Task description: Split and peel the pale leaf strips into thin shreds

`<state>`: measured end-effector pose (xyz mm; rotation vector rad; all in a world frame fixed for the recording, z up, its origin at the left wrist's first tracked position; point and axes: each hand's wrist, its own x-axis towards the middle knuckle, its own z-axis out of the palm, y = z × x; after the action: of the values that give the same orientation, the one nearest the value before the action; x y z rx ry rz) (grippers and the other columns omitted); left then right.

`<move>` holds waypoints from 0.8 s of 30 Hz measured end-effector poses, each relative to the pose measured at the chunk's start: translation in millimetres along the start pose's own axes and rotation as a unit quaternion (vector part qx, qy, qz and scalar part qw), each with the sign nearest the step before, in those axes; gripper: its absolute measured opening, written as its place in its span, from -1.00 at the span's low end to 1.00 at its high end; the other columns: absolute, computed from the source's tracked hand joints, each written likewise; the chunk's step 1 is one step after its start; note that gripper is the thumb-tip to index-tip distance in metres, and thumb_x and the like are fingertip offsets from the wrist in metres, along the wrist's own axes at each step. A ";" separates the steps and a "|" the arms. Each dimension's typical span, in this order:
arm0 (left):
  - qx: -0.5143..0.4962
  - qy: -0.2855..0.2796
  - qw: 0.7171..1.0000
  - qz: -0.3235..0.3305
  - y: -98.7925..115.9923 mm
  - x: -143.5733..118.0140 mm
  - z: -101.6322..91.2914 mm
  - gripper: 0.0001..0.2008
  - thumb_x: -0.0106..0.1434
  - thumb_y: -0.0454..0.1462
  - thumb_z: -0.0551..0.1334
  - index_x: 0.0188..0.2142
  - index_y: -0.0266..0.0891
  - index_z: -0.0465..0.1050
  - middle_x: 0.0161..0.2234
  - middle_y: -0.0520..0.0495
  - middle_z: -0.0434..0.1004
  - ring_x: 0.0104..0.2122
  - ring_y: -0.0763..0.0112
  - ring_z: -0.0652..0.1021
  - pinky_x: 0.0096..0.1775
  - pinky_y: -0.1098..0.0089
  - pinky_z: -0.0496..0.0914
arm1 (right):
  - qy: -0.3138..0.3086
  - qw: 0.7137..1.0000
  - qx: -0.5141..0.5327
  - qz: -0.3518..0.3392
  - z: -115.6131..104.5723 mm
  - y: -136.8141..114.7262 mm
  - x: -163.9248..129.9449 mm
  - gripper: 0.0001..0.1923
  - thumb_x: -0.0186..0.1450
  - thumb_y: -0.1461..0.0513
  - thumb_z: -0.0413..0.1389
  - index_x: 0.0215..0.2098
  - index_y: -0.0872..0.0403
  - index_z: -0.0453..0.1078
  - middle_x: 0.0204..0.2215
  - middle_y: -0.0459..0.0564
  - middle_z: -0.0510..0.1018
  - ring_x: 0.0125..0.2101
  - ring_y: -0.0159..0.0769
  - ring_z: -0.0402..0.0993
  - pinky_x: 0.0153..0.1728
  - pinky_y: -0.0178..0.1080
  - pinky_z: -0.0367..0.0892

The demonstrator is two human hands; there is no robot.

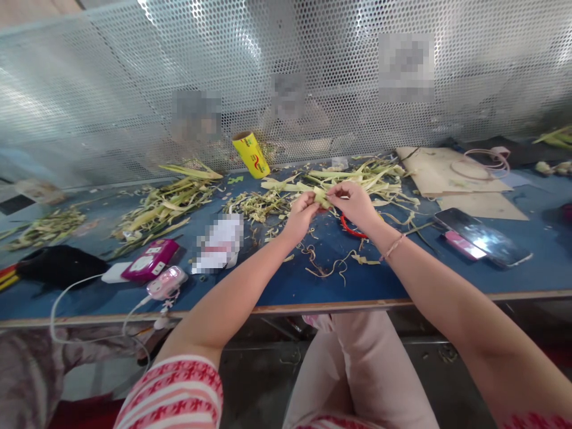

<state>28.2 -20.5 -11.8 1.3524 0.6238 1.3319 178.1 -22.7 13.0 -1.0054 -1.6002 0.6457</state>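
Over the middle of the blue table, both hands meet at a folded, pale green strip of plant leaf (320, 196). My left hand (302, 213) pinches it from the left side. On the right, the closed fingers of my right hand (354, 201) grip its other edge. A loose pile of long green leaves (379, 173) lies just behind my hands. Part of a red loop (353, 229) shows beneath my right wrist; the rest is hidden. Thin, dry fibres (328, 269) are scattered on the table in front.
Leaf heaps (167, 205) lie left of a leaning yellow tube (251, 155). Nearer me are a magenta box (151, 260), a pink corded device (167, 283) and a folded paper (218, 244). To the right lie a phone (485, 236) and cardboard (451, 173). A perforated metal screen (339, 71) stands behind.
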 end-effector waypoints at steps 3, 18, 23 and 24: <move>-0.014 0.005 1.000 0.010 -3.0 0.6 -0.3 -0.79 0.13 -0.18 0.27 -0.26 -0.21 0.41 -0.29 -0.03 0.59 -0.23 0.34 0.59 -0.08 0.24 0.45 | 0.006 1.000 -0.025 -0.013 -1.3 -1.5 -0.4 -0.95 0.11 0.29 0.14 -0.43 0.10 0.44 -0.40 -0.03 0.50 -0.38 -0.32 0.42 -0.26 -0.17 0.38; 0.015 0.048 0.999 0.021 -1.4 -2.1 -1.3 -0.77 0.01 -0.16 0.39 -0.35 -0.23 0.57 -0.30 -0.02 0.56 -0.35 0.48 0.53 -0.20 0.35 0.48 | 0.040 0.995 -0.059 -0.072 -1.1 -9.3 -6.0 -0.90 0.10 0.37 0.18 -0.45 0.07 0.50 -0.32 0.00 0.50 -0.32 -0.30 0.46 -0.26 -0.13 0.47; -0.007 0.062 0.998 0.009 -0.7 -1.9 1.0 -0.81 -0.01 -0.19 0.40 -0.40 -0.24 0.57 -0.39 0.02 0.55 -0.37 0.49 0.52 -0.17 0.34 0.46 | 0.026 0.990 -0.082 -0.110 0.0 -8.5 -7.8 -0.84 0.16 0.38 0.12 -0.37 0.05 0.51 -0.31 -0.01 0.54 -0.28 -0.29 0.49 -0.24 -0.15 0.47; -0.014 0.068 0.998 0.005 -0.2 -1.8 1.6 -0.82 -0.01 -0.20 0.40 -0.40 -0.23 0.57 -0.41 0.03 0.55 -0.38 0.50 0.51 -0.17 0.34 0.46 | 0.022 0.988 -0.092 -0.122 0.0 -8.4 -8.2 -0.81 0.17 0.39 0.09 -0.35 0.05 0.51 -0.30 -0.01 0.55 -0.27 -0.29 0.49 -0.23 -0.15 0.46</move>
<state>29.3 -22.7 -12.3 1.2515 0.6889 1.4453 176.1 -33.9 15.8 -0.9290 -1.7320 0.3110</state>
